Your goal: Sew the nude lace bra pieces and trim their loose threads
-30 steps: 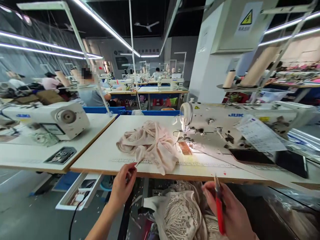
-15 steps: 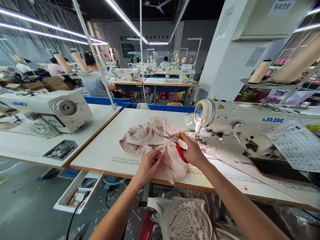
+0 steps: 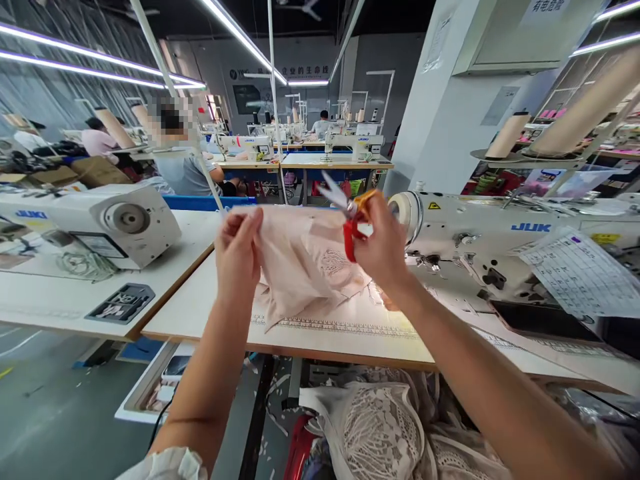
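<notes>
Both hands hold a pale pink lace garment point(image 3: 300, 267) up above the white sewing table point(image 3: 210, 313). My left hand point(image 3: 239, 250) pinches its upper left edge, fingers closed. My right hand point(image 3: 380, 243) grips the upper right edge and also holds red-handled scissors point(image 3: 347, 213), blades open and pointing up to the left. The cloth hangs down between the hands and its lower part touches the table near the printed ruler point(image 3: 340, 327).
A white JUKI sewing machine point(image 3: 480, 247) stands right of the hands, with a paper sheet point(image 3: 580, 273) on it. Another machine point(image 3: 100, 223) sits on the left table. A pile of lace fabric point(image 3: 380, 433) lies below the table edge. Other workers sit behind.
Both hands lifted the pink garment off the table and spread it in the air. The scissors rose with my right hand, blades now pointing upward.
</notes>
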Demonstrator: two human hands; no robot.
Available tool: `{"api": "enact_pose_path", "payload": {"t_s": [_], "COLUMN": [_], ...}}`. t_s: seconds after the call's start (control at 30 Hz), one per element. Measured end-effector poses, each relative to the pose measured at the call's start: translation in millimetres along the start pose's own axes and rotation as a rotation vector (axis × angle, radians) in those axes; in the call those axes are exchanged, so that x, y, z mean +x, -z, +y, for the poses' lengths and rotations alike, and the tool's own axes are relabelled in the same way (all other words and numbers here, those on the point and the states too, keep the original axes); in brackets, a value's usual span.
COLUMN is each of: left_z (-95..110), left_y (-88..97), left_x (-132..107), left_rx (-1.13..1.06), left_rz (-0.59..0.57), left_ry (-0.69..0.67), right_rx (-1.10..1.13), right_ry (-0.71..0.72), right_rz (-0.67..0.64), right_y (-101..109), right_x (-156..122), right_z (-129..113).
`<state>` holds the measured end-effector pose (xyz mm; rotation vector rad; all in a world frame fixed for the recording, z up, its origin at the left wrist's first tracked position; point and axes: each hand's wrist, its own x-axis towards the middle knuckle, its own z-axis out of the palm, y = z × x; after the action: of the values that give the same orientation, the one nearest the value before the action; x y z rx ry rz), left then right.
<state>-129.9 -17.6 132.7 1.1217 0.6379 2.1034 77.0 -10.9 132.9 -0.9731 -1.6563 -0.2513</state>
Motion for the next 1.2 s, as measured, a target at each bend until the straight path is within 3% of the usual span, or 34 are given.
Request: {"api": "enact_pose_path", "payload": {"t_s": [0.07, 0.17, 0.3, 0.37, 0.47, 0.57, 0.67, 0.87, 0.97, 1.1, 1.2], "left_z": [30.8, 78.7, 118.8, 118.3, 94.8, 64.5, 49.3, 63.3, 67.4, 64.9, 62.5], "left_y": [-25.7, -61.7, -85.7, -91.4, -107.6, -136.0, -164.8, -198.6, -209.4, -215.4, -211.4], "left_x": [5.0, -7.9, -41.4, -57.0, -80.5, -112.0, -151.7, -228.4, -267.4, -329.8, -374.6], "left_rx": [-0.066, 0.012, 0.153, 0.15, 0.055, -0.06, -0.127, -0.288, -0.415, -0.553, -0.608], "left_rz": [-0.088, -0.202, -0.295, -0.413, -0.738, -1.04, -1.253, -1.61, -1.785, -1.902, -1.969], "left_ry": [-0.162, -0.319, -0.391, -0.294, 0.049, 0.398, 0.639, 1.003, 1.101, 1.15, 1.146], "right_rx": [-0.041, -0.155, -0.293, -0.291, -0.235, -0.288, -0.446, -0.71, -0.798, -0.835, -0.757], "right_ry": [0.068, 0.071, -0.029, -0.167, -0.376, -0.535, -0.597, -0.602, -0.595, -0.609, -0.597], "right_rz": [0.126, 0.218, 0.156, 0.045, -0.05, -0.085, -0.093, -0.014, 0.017, -0.111, -0.164], "right_y": [32.0, 91.9, 179.4, 219.1, 272.5, 319.8, 359.4, 414.9, 430.9, 430.9, 419.5], "right_x": [22.3, 34.1, -1.5, -31.8, -75.0, -109.2, -139.5, -190.9, -207.4, -227.3, -244.4], "right_z": [-25.0, -59.4, -91.6, -100.7, -108.4, -114.3, -123.1, -163.1, -191.1, -223.1, -229.5]}}
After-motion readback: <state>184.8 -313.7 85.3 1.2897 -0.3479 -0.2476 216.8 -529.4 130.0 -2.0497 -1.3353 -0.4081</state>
